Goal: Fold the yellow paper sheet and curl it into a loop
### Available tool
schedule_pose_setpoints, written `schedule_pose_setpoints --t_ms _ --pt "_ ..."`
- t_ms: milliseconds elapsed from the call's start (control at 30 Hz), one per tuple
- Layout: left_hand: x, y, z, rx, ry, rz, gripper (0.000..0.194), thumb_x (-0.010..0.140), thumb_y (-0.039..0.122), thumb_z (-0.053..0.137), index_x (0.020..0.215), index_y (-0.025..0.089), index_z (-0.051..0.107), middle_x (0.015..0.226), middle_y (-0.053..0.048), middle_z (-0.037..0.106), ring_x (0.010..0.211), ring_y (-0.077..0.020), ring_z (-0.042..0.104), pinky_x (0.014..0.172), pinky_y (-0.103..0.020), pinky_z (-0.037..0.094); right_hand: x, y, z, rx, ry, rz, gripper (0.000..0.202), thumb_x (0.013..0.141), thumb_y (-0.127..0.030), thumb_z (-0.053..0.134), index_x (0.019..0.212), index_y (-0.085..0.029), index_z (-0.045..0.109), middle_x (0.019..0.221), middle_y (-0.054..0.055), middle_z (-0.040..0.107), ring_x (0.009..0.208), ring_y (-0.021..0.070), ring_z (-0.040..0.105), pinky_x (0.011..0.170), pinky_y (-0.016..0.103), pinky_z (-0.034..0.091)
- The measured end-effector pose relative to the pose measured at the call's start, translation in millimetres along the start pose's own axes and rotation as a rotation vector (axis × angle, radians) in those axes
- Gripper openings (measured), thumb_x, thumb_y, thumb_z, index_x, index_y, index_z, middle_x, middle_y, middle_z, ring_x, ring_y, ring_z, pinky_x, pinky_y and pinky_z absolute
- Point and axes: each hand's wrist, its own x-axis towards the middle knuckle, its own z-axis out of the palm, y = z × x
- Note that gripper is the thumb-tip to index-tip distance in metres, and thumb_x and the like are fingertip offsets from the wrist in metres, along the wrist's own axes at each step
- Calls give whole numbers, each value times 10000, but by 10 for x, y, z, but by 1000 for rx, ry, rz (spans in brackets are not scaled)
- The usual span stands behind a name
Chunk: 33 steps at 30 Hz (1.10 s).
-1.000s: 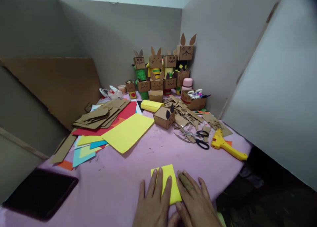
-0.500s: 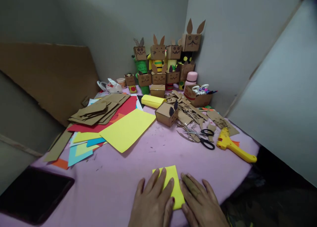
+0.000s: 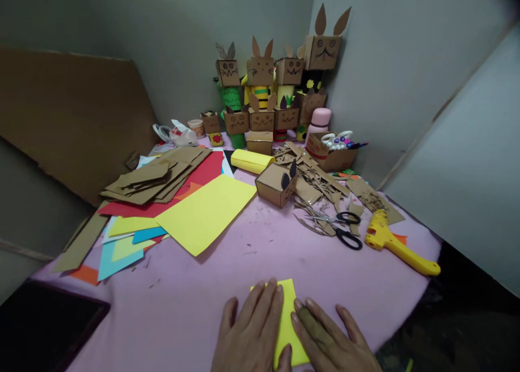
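Observation:
A small piece of folded yellow paper [image 3: 287,293] lies on the pink tablecloth [image 3: 170,318] at the near edge. My left hand [image 3: 252,328] rests flat across its left part, fingers stretched out and close together. Along its right edge lies my right hand [image 3: 329,334], palm down with the thumb side inward and fingers extended. Both hands press on the paper rather than grasp it. Part of the paper is hidden under the fingers.
Left are a large yellow sheet [image 3: 207,212], a cardboard stack [image 3: 158,174] and a dark tablet-like object [image 3: 44,326]. A cardboard box head [image 3: 274,185], scissors [image 3: 347,228], cardboard scraps [image 3: 311,174] and a yellow glue gun [image 3: 398,245] lie ahead and right. Cardboard animal figures [image 3: 260,71] stand behind.
The view has shifted slightly, so the paper and hands sit a little lower. My left fingers have drawn closer together on the paper; my right hand still lies along its right side.

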Motion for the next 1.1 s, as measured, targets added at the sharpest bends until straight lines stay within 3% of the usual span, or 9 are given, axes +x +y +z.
schedule_pose_setpoints --t_ms 200,300,433,567,667,800,867,933,1100 --pt "166 -11 -13 -169 -168 69 816 591 76 391 1390 223 325 1423 -28 394 1270 -250 442 980 -534 396 2 1 23 -41 3 -56 483 916 -385 448 1386 -339 347 1171 15 665 1018 195 649 861 315 458" --pt "210 -78 -95 -217 -180 73 717 696 113 428 1395 232 314 1421 -21 409 1269 -243 443 1003 -507 394 -1 14 16 -102 20 -56 420 931 -375 411 1351 -364 400 1163 -7 673 1026 177 643 882 310 444" --pt "152 -243 -241 -248 -179 96 568 881 251 429 1416 278 239 1435 8 392 1309 -240 384 1026 -504 374 31 24 -43 -269 56 -184 384 944 -395 365 1287 -292 503 1215 -3 642 1059 158 620 859 278 442" --pt "-20 -427 -273 -166 -177 -13 548 920 259 389 1426 301 184 1449 -24 373 1306 -262 386 981 -548 406 101 -3 -121 -371 75 -250 385 936 -392 363 1218 -230 569 1221 -10 634 1038 144 625 762 269 462" --pt "-131 -469 -255 -116 -79 -80 526 916 209 382 1417 274 235 1447 -63 393 1291 -285 407 920 -566 450 138 -33 -147 -408 74 -265 395 933 -388 342 1186 -209 587 1195 -14 645 997 142 645 701 295 469" --pt "-123 -334 -298 -280 203 6 431 882 184 459 1311 187 416 1304 -118 557 1196 -234 496 914 -404 481 163 -56 -153 -399 85 -261 386 932 -369 333 1162 -198 593 1162 -9 661 954 150 667 677 327 469" --pt "-57 -245 -352 -398 154 56 358 848 214 542 1203 186 504 1144 -91 646 1046 -206 577 858 -331 506 185 -63 -173 -375 94 -250 384 933 -372 340 1137 -180 602 1131 6 680 929 167 677 671 349 467" --pt "18 -188 -404 -488 14 24 305 818 231 592 1118 198 547 1061 -62 662 949 -193 602 812 -314 519 224 -68 -214 -317 88 -227 368 932 -377 362 1116 -174 608 1106 12 696 918 178 681 681 360 464" --pt "126 -191 -427 -651 -193 -132 300 761 217 652 1050 214 574 1080 -55 614 991 -224 563 835 -376 493 405 -65 -363 56 55 -1 203 865 -252 524 1036 -218 628 1041 -1 727 865 175 678 708 334 464"
